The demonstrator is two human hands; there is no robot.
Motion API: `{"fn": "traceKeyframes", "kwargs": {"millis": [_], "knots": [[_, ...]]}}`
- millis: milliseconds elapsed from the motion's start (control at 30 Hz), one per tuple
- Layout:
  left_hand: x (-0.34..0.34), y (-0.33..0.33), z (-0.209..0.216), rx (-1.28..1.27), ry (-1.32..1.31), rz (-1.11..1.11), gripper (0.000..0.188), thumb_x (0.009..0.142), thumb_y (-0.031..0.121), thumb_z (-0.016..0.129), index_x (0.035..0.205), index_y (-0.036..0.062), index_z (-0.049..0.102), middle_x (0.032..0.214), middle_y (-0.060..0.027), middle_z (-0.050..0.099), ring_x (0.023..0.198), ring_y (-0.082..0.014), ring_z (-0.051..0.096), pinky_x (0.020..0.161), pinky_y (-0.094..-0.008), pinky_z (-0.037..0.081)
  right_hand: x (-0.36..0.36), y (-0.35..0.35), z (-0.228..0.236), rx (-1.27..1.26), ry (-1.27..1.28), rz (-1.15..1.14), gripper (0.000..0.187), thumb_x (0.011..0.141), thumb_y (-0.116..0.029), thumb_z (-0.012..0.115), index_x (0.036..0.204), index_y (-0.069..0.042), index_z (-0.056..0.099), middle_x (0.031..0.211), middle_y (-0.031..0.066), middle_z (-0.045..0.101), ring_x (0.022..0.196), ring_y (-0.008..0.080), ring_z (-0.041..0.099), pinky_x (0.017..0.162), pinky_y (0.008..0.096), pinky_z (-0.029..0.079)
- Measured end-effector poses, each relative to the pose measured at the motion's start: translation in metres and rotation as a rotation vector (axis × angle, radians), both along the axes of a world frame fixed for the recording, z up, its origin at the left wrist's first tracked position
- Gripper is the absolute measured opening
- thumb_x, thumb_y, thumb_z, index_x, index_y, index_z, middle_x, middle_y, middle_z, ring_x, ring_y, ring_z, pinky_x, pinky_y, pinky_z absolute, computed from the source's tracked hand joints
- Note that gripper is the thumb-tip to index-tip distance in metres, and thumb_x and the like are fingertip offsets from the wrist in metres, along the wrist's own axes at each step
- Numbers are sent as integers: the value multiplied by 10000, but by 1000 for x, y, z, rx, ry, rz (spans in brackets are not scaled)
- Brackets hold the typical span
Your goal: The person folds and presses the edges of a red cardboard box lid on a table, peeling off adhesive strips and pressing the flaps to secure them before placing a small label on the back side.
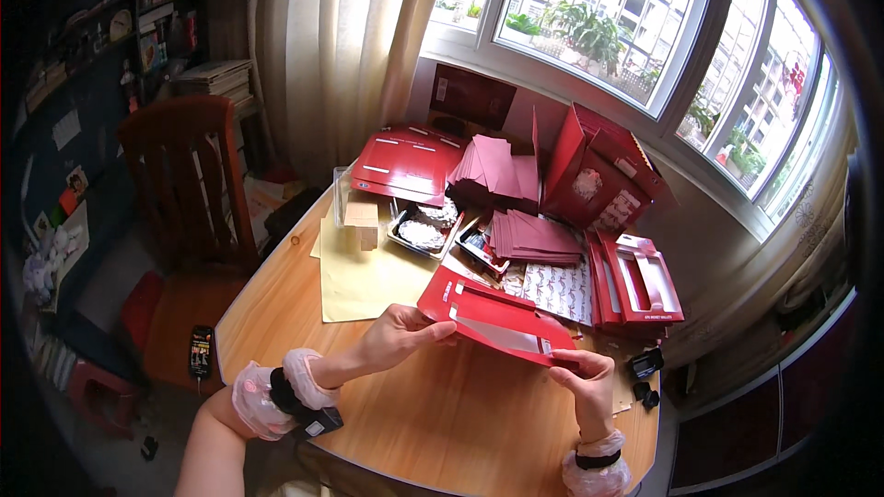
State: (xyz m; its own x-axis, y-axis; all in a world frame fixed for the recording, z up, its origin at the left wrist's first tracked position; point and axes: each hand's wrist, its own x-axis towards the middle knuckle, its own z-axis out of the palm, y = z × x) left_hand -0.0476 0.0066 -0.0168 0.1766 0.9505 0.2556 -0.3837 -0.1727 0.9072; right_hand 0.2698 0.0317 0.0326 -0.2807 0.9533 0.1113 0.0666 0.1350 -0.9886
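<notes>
Above the wooden table, both hands hold a flat red card box piece [493, 306] with a long window opening in it. My left hand [401, 339] pinches its left end between thumb and fingers. At the lower right corner, my right hand [587, 377] grips the card, thumb on top. The piece tilts down toward the right. Just beyond it lie fanned dark-pink envelopes [534, 237] and a white sheet with a repeated print [558, 289]. To their right stand red boxes with windows [645, 282].
A black tray with white lacy pieces [422, 230] sits beside yellow paper [354, 281]. Farther back are red card sheets [405, 164], more pink envelopes [493, 166] and a large red box [599, 175]. Small black objects [645, 364] lie at the right edge; a wooden chair [189, 193] stands left.
</notes>
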Motion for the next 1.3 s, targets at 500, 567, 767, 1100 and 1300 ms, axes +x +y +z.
{"fn": "traceKeyframes", "kwargs": {"millis": [500, 567, 767, 1100, 1300], "knots": [[4, -11, 14, -179, 164, 99, 239, 973, 246, 701, 1015, 19, 763, 927, -69, 767, 829, -121, 730, 722, -242, 576, -5, -1, 4, -154, 152, 25, 361, 775, 66, 780, 1124, 71, 690, 1000, 130, 749, 868, 159, 719, 826, 260, 575], [1, -11, 13, -214, 175, 96, 227, 979, 228, 694, 1021, 17, 768, 964, -55, 762, 854, -97, 716, 755, -244, 574, -11, -8, 15, -136, 76, -6, 428, 767, 27, 805, 1176, 13, 677, 1022, 103, 707, 911, 157, 670, 848, 294, 541], [-1, -13, 18, -304, 274, 91, 254, 980, 258, 692, 1020, 20, 769, 954, -66, 761, 862, -94, 714, 768, -244, 580, -28, -30, 16, 1074, -748, -406, 471, 729, -132, 858, 1165, -131, 677, 958, 64, 605, 847, 247, 585, 859, 428, 420], [19, -32, 41, -444, 133, -104, 338, 992, 289, 668, 1127, -16, 727, 1068, -111, 745, 959, -171, 720, 901, -290, 578, -51, -38, -5, 1468, -974, -79, 369, 877, -97, 629, 1238, -103, 704, 1110, 37, 680, 915, 161, 641, 784, 314, 472], [17, -32, 40, -471, 113, -168, 345, 1000, 299, 651, 1171, 5, 711, 1119, -114, 739, 1009, -204, 723, 926, -314, 573, -57, -42, -9, 1441, -934, -90, 362, 828, -71, 646, 1185, -69, 709, 1021, 30, 660, 828, 153, 619, 710, 293, 469]]}}
